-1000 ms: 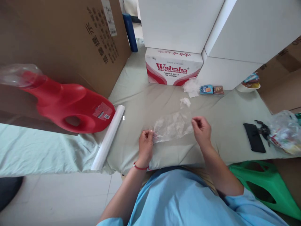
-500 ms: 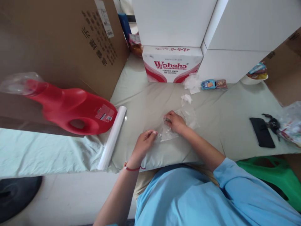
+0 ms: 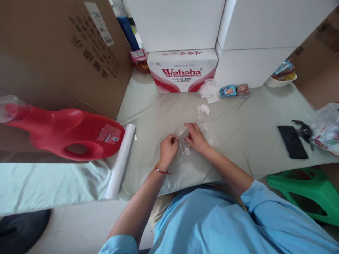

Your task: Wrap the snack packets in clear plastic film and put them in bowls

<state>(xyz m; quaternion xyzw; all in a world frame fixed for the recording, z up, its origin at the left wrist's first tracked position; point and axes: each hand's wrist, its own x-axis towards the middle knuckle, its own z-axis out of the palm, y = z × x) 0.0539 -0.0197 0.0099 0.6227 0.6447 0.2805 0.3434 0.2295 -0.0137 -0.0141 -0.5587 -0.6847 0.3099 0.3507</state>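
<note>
A clear plastic bag lies crumpled on the cloth-covered table, between and partly under my hands. My left hand, with a ring on one finger and a red bracelet at the wrist, pinches the bag's left edge between thumb and finger. On the other side, my right hand rests over the bag with its fingers curled and thumb and forefinger a little apart. Whether it grips the film is hard to make out. More clear film spreads out to the right of that hand.
Crumpled white tissue lies beyond my hands, before a Wahaha carton and small snack packs. To the left are a white roll and a red jug. A black phone and keys lie right.
My left hand has moved up and closer to the right hand, drawing the bag's edge with it. The right hand's fingers have lifted and opened somewhat. The view has shifted slightly.
</note>
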